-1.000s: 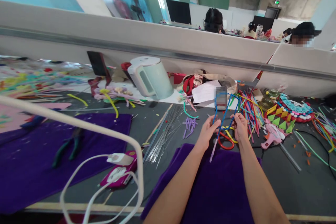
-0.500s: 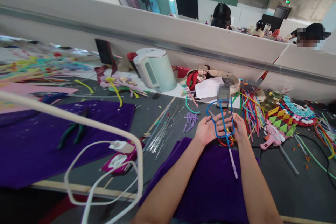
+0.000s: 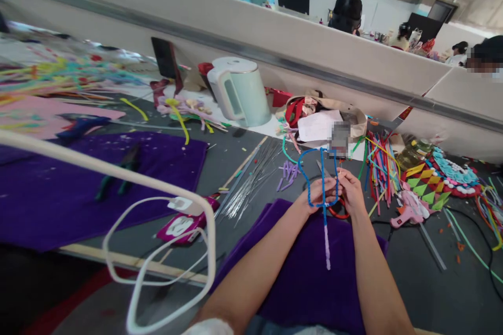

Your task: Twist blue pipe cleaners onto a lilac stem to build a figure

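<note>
My left hand and right hand: both pinched on one blue pipe-cleaner loop, held above the purple cloth | one pale stem hangs below | one kettle behind | one glue gun at right.

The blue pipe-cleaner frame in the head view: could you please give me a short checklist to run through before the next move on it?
1. Left hand grips the blue pipe-cleaner frame: ok.
2. Right hand pinches the frame's right side: ok.
3. Loop closed all round: cannot tell, the fingers hide the joint.
4. Pale stem hangs free over the purple cloth: ok.
5. Spare pipe cleaners lie beside the right hand: ok.
</note>
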Action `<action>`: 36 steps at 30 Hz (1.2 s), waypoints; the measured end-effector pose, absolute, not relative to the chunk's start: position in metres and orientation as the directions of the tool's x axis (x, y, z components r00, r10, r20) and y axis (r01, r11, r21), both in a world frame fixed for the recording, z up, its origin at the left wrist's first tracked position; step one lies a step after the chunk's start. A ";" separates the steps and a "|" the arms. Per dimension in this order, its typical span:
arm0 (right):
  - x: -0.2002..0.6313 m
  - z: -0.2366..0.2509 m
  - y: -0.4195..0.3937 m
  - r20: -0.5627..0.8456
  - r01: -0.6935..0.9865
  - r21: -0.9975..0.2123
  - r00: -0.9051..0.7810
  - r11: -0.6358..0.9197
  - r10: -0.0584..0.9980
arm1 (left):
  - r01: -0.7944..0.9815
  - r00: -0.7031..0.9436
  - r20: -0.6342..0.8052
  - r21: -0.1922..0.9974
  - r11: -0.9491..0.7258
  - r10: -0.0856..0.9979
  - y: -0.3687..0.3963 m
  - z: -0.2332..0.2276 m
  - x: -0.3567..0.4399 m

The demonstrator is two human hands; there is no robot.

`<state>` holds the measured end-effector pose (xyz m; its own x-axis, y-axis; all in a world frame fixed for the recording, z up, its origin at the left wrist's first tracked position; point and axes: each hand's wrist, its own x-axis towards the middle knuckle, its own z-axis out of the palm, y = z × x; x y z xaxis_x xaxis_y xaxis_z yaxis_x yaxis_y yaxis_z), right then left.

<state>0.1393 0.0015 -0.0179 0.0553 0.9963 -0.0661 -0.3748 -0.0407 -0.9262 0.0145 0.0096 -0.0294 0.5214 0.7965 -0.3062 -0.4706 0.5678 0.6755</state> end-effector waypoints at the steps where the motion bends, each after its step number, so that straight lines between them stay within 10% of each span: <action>1: 0.138 -0.018 0.002 -0.058 -0.360 -0.932 0.045 -0.038 0.997 | -0.466 0.516 -0.318 0.675 0.573 0.795 0.010 -0.029 0.014; 14: 0.140 -0.012 0.000 0.252 0.195 -0.961 0.339 0.194 0.907 | -0.436 0.366 -0.375 0.740 0.513 0.852 0.014 -0.029 0.018; 26: 0.128 -0.010 -0.008 0.453 0.508 -0.809 0.219 0.295 0.864 | -0.467 0.360 -0.331 0.746 0.475 0.872 0.010 -0.033 0.025; 31: 0.124 -0.007 -0.009 0.427 0.378 -0.871 0.267 0.313 0.864 | -0.543 0.328 -0.371 0.679 0.494 0.869 0.014 -0.027 0.019; 36: 0.124 -0.011 -0.003 0.122 -0.089 -0.982 0.383 0.168 0.916 | -0.567 0.370 -0.363 0.641 0.517 0.855 0.013 -0.022 0.015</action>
<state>0.1243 -0.0029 -0.0113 0.3830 0.9157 0.1219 -0.0886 0.1678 -0.9818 0.0154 0.0134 -0.0222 0.3704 0.8551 -0.3628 -0.5666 0.5175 0.6413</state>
